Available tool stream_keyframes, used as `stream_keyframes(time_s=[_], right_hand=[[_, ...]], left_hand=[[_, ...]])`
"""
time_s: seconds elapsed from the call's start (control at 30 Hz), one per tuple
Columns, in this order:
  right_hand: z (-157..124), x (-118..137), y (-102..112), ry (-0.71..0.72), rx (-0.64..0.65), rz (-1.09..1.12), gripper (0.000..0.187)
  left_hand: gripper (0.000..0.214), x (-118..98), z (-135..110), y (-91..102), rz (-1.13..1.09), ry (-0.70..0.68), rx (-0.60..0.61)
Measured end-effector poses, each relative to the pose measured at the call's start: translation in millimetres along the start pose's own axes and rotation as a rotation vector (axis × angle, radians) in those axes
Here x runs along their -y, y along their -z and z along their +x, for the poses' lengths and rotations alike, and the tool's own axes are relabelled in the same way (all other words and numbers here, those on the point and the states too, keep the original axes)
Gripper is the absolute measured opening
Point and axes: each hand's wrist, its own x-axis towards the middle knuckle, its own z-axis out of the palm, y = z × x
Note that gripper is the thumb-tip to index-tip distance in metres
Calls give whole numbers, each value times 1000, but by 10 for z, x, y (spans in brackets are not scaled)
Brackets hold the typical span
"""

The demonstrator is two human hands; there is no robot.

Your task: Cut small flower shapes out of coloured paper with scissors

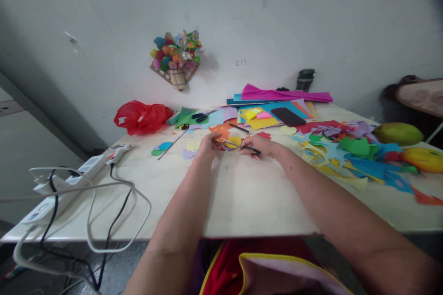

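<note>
In my right hand [261, 145] is a pair of scissors [251, 150] with dark handles, its metal blades pointing left toward my other hand. My left hand [208, 145] is closed by the blade tips, pinching what looks like a small piece of coloured paper, mostly hidden by the fingers. A yellow paper circle [236, 141] shows just behind the blades. Beyond the hands lie an orange paper sheet [221, 129] with cut edges, a black pen [240, 127] and a red paper flower [264, 135].
Coloured scraps [356, 147] and two mango-like fruits [398, 133] cover the right side. A phone [288, 116] rests on paper sheets at the back. Left are a red plastic bag [141, 116], spare scissors [200, 116] and a power strip [69, 189] with trailing cables.
</note>
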Motion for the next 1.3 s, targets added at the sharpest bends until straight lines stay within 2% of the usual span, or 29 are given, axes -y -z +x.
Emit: stream_keyframes(time_s=[0.57, 0.8, 0.93, 1.1, 1.3], right_hand=[[-2, 53, -23, 8, -19, -17, 31], [-76, 53, 29, -42, 98, -23, 33], [-147, 84, 99, -64, 138, 4, 28], [-161, 67, 202, -23, 72, 132, 23], [-44, -24, 208, 53, -203, 252, 24]], left_hand=[[15, 3, 21, 9, -6, -20, -5], [16, 7, 40, 23, -28, -41, -10], [17, -5, 51, 33, -57, -47, -36], [18, -8, 12, 49, -29, -78, 40], [11, 30, -19, 74, 137, -111, 178]])
